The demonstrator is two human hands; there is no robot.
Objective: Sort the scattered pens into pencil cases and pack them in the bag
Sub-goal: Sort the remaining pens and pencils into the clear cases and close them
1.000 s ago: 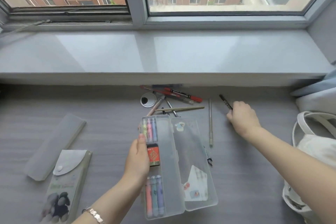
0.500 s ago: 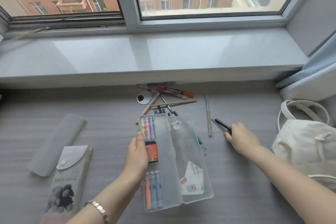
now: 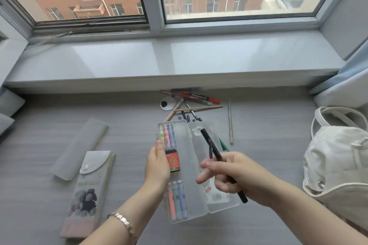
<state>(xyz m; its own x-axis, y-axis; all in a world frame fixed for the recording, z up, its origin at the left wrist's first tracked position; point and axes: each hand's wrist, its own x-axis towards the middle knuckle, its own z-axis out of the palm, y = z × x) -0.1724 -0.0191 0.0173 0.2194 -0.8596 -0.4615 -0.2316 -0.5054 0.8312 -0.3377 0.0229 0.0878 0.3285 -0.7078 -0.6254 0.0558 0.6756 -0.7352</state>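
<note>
Right now a black pen (image 3: 214,148) slants above the open lid of the clear pencil case (image 3: 190,167), gripped in the right hand (image 3: 235,175). The left hand (image 3: 157,165) holds the case's left edge, fingers curled round it. Scattered pens (image 3: 191,101) lie beyond the case, below the sill. A white bag (image 3: 338,161) sits at the right.

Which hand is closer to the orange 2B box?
Left. The left hand grips the case right beside the orange 2B box; the right hand holds a black pen over the lid.
</note>
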